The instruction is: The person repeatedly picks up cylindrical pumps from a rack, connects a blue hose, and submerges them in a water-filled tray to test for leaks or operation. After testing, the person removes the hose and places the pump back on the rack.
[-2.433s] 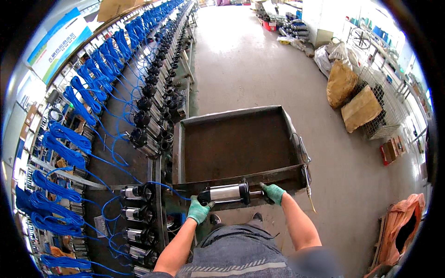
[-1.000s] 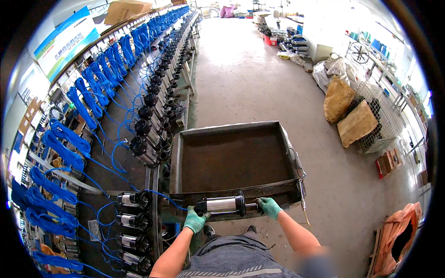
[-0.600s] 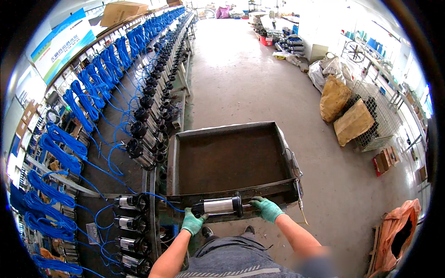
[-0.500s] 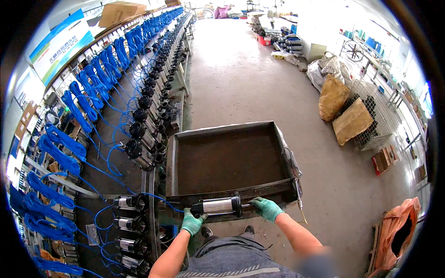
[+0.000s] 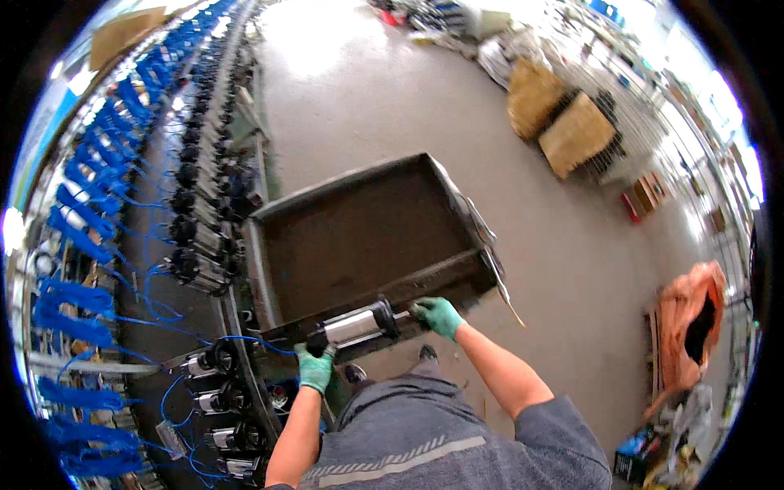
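Left hand [image 5: 314, 367] is green-gloved, fingers closed in a grip; left forearm [image 5: 295, 435] bare, angled forward-right. Right hand [image 5: 441, 317] also green-gloved, farther forward, fingers pointing left, closure unclear. Right forearm [image 5: 501, 367] bare, angled forward-left. Hands are apart.

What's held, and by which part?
A silver-and-black cylinder: left hand grips its black left end; right hand is at its shaft, exact grip unclear.

Bare floor [image 5: 563, 302] is stretching rightward past the right hand [image 5: 441, 317]. Ahead, a walled tray [image 5: 259, 265] is blocking passage; left of the left hand [image 5: 314, 367], a blue cable [image 5: 260, 341] and cylinders [image 5: 214, 400] are obstructing.
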The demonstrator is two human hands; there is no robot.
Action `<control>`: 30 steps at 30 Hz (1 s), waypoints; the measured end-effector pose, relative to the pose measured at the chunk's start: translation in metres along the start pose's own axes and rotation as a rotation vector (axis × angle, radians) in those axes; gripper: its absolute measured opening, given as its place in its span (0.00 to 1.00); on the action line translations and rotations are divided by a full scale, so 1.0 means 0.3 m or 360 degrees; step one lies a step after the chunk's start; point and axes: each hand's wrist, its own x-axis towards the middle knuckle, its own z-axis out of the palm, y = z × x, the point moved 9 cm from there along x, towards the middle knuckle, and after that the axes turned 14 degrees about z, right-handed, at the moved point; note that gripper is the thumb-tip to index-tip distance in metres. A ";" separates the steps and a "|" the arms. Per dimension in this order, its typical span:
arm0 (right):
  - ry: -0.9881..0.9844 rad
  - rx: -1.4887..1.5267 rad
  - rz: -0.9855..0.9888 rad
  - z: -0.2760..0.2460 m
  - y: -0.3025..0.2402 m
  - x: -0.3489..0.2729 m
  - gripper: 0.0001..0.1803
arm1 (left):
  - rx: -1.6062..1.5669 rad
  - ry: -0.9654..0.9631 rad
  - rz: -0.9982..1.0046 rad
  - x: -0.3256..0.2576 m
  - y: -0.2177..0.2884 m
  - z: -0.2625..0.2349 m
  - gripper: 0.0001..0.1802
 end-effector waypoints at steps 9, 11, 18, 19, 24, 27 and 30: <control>0.0526 -0.0408 -0.0678 -0.086 -0.112 -0.060 0.26 | 0.0109 -0.0029 -0.0069 0.005 -0.032 -0.008 0.38; 0.1232 -0.0770 -0.0692 -0.269 -0.159 -0.175 0.25 | 0.0182 -0.0008 -0.0054 0.003 -0.053 -0.035 0.38; 0.1445 -0.0725 0.0060 -0.774 0.227 -0.073 0.34 | 0.0141 -0.0043 -0.0158 0.010 0.021 0.001 0.38; 0.1157 -0.0618 0.0298 -0.772 0.194 -0.037 0.34 | 0.0178 -0.0035 -0.0156 0.010 0.034 -0.008 0.37; 0.1142 -0.0337 0.0058 -0.798 -0.083 0.089 0.33 | 0.0188 -0.0074 -0.0156 0.008 0.073 -0.007 0.36; 0.1241 -0.0799 -0.0019 -0.759 -0.165 0.139 0.31 | 0.0317 -0.0096 -0.0118 0.025 0.094 0.002 0.40; 0.1046 -0.1038 0.0029 -0.688 -0.170 0.108 0.26 | 0.0283 -0.0093 -0.0067 0.014 -0.044 -0.026 0.37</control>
